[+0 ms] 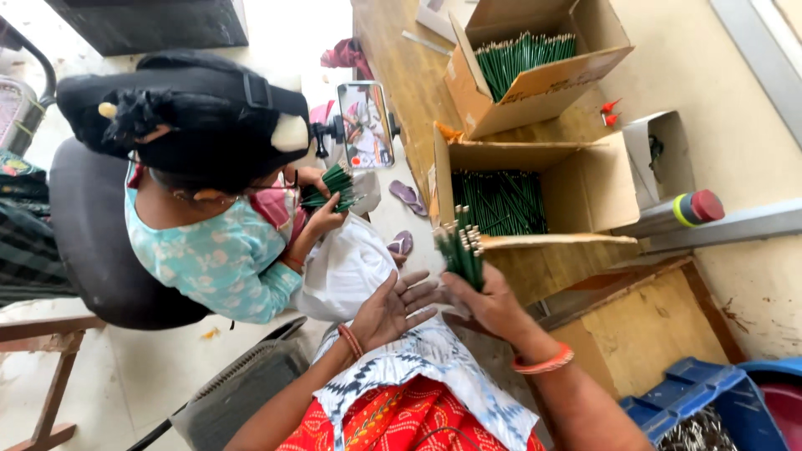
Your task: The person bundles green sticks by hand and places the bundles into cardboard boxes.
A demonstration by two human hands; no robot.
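The right hand (pixel 493 305) grips a bundle of green pencils (pixel 461 250) near its lower end, fingers wrapped around it so that the silver-tipped ends fan upward and slightly left. The left hand (pixel 393 309) lies open just beside it, palm up and fingers spread wide, its fingertips touching or nearly touching the base of the bundle; it holds nothing. Both hands hover over the person's lap, which is covered by a white and blue patterned cloth (pixel 434 359) above red printed fabric. An orange bangle (pixel 543 362) sits on the right wrist and thin bracelets on the left. Just behind the bundle, an open cardboard box (pixel 585 188) on the wooden bench (pixel 401 58) holds a mass of the same green pencils, and a second open box (pixel 535 88) farther back is also filled with them. To the left, a co-worker in a light turquoise top (pixel 209 259) sits on a dark chair (pixel 92 242), holding a smaller bunch of green pencils (pixel 334 185) in both hands over a white bag (pixel 347 267). A blue plastic crate (pixel 710 405) stands at the lower right, with silvery metal pieces inside.
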